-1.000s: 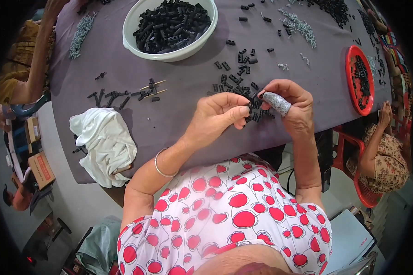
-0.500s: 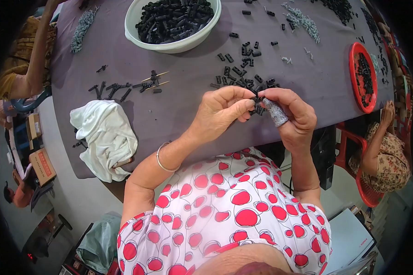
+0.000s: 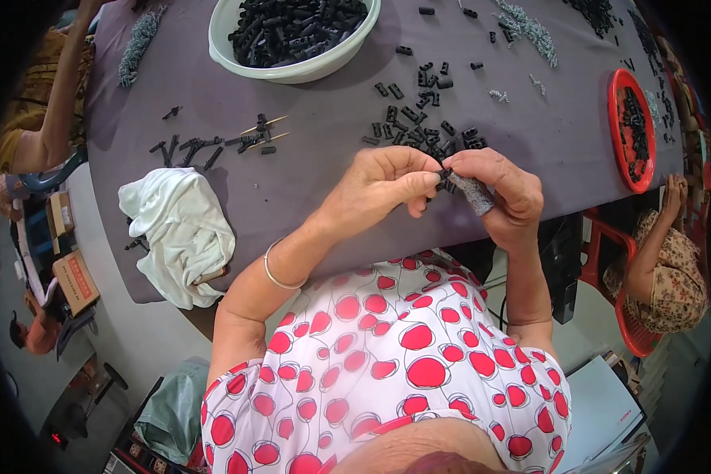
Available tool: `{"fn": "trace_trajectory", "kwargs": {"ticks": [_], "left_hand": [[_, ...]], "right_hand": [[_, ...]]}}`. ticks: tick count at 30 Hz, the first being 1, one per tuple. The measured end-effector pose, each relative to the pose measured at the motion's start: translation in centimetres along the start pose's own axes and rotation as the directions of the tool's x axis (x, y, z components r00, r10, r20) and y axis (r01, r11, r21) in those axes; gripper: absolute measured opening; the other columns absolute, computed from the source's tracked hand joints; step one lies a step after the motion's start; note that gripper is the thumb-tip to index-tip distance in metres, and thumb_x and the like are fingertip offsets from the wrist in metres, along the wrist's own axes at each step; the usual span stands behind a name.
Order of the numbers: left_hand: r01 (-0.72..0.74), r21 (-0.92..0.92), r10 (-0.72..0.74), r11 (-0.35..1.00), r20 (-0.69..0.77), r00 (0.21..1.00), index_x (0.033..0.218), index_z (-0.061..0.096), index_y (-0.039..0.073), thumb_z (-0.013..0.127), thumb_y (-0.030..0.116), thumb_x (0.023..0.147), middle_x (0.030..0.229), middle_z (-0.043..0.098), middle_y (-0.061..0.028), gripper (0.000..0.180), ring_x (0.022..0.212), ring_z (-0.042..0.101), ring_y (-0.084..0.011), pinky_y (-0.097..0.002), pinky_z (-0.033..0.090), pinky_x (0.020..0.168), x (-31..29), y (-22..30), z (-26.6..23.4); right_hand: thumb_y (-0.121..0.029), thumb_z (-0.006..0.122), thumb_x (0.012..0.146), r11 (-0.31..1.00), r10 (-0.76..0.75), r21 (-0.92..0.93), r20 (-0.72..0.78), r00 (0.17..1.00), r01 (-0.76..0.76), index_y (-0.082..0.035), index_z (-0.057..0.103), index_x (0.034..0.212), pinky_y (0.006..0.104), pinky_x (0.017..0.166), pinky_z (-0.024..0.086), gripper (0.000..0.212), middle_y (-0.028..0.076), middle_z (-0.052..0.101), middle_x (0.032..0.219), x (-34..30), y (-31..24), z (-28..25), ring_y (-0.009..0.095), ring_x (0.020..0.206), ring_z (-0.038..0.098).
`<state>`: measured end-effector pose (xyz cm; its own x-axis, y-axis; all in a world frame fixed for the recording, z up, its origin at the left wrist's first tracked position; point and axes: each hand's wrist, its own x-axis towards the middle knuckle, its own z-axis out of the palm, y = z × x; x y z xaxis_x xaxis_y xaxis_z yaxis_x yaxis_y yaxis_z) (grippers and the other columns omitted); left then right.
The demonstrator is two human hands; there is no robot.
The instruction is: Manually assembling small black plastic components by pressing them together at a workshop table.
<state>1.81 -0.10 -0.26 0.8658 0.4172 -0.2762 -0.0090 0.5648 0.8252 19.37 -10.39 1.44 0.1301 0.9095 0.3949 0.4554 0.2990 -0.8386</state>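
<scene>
Over the near edge of the table, my two hands meet fingertip to fingertip. My left hand (image 3: 375, 186) is closed in a pinch on a small black plastic part (image 3: 443, 174), mostly hidden by the fingers. My right hand (image 3: 509, 193) pinches at the same part from the other side; whether it also holds something smaller cannot be made out. A grey speckled finger sleeve (image 3: 472, 194) covers one right finger. Just beyond the hands lies a loose pile of short black plastic parts (image 3: 411, 117), with a few showing beneath my fingertips.
A white bowl (image 3: 217, 49) full of black parts stands far left of centre. Longer black pieces (image 3: 212, 159), thin wooden sticks (image 3: 275, 138) and a white cloth (image 3: 183, 237) lie left. Small metal springs (image 3: 536, 39) and a red tray (image 3: 617, 130) are right. Other people sit at both sides.
My hands keep almost the same pinching pose, with the right fingers shifted slightly around the black part. The whole view has moved a little.
</scene>
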Motion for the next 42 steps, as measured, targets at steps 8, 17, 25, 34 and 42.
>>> {"fn": "trace_trajectory", "kwargs": {"ticks": [8, 17, 25, 34, 42], "left_hand": [[0.061, -0.003, -0.061, 0.998, 0.016, 0.998, 0.099, 0.064, -0.004, 0.063, 0.014, 0.089, 0.082, 0.063, -0.0064, 0.021, 0.067, 0.059, -0.0108, -0.0228, 0.049, 0.062, -0.1, 0.3, -0.3], [0.010, 0.011, -0.010, 1.000, 0.005, 1.000, 0.101, 0.062, -0.004, 0.061, 0.017, 0.092, 0.079, 0.063, -0.0040, 0.023, 0.066, 0.058, -0.0077, -0.0223, 0.051, 0.061, -0.1, -0.1, -0.4], [-0.010, -0.129, 0.009, 0.992, -0.012, 1.000, 0.103, 0.062, -0.004, 0.062, 0.016, 0.091, 0.084, 0.064, -0.0061, 0.024, 0.070, 0.060, -0.0095, -0.0217, 0.051, 0.065, -0.1, -0.5, -0.3], [0.073, -0.475, -0.046, 0.877, 0.068, 0.997, 0.106, 0.064, -0.002, 0.060, 0.012, 0.091, 0.097, 0.066, -0.0101, 0.021, 0.086, 0.065, -0.0155, -0.0255, 0.055, 0.073, 0.1, -0.7, -0.6], [0.116, -0.531, -0.050, 0.839, 0.137, 0.989, 0.105, 0.065, -0.001, 0.060, 0.011, 0.090, 0.099, 0.066, -0.0104, 0.019, 0.085, 0.066, -0.0159, -0.0285, 0.057, 0.072, 0.1, -0.8, -0.8]], "right_hand": [[0.017, 0.057, 0.059, 1.000, -0.007, 0.016, 0.038, 0.999, 0.006, 0.001, 0.065, 0.094, 0.0284, 0.069, 0.052, 0.040, 0.013, 0.067, 0.087, 0.0, 0.4, 0.0, 0.024, 0.077, 0.066], [0.016, 0.058, 0.063, 1.000, -0.011, -0.014, 0.041, 0.999, 0.012, 0.001, 0.065, 0.095, 0.0295, 0.071, 0.053, 0.036, 0.014, 0.068, 0.089, -0.1, -0.1, 0.9, 0.025, 0.080, 0.067], [0.010, 0.069, 0.063, 0.995, -0.064, -0.088, -0.106, 0.992, 0.055, 0.001, 0.057, 0.109, 0.0320, 0.077, 0.052, 0.049, 0.016, 0.063, 0.102, -0.6, -0.6, 2.9, 0.028, 0.089, 0.063], [0.011, 0.068, 0.062, 0.973, -0.134, -0.211, -0.178, 0.975, 0.095, 0.003, 0.057, 0.111, 0.0323, 0.073, 0.053, 0.051, 0.017, 0.063, 0.105, -0.1, -1.1, 3.9, 0.027, 0.090, 0.062], [0.000, 0.077, 0.068, 0.959, -0.223, -0.209, -0.128, 0.966, 0.193, 0.003, 0.057, 0.109, 0.0357, 0.081, 0.053, 0.046, 0.018, 0.065, 0.105, -0.4, 0.0, 3.5, 0.030, 0.095, 0.065]]}}
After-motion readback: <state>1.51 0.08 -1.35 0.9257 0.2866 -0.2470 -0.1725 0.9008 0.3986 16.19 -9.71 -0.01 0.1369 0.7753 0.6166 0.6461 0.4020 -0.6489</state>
